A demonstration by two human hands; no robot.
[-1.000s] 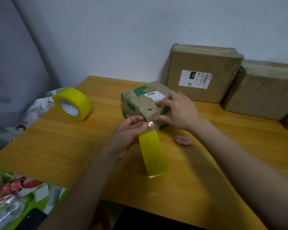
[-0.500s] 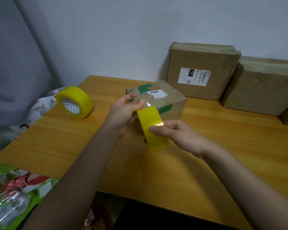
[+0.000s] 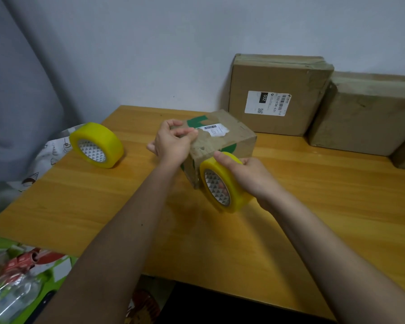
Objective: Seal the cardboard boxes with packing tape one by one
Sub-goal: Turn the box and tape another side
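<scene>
A small cardboard box [image 3: 222,141] with green marks and a white label sits near the middle of the wooden surface [image 3: 290,218]. The left hand [image 3: 173,141] rests on the box's top left edge, fingers curled and pinching there. The right hand [image 3: 246,174] grips a yellow roll of tape [image 3: 222,181], held on edge against the box's near corner. A second yellow roll [image 3: 96,145] lies to the left. Two larger boxes [image 3: 278,94] lean against the far wall.
</scene>
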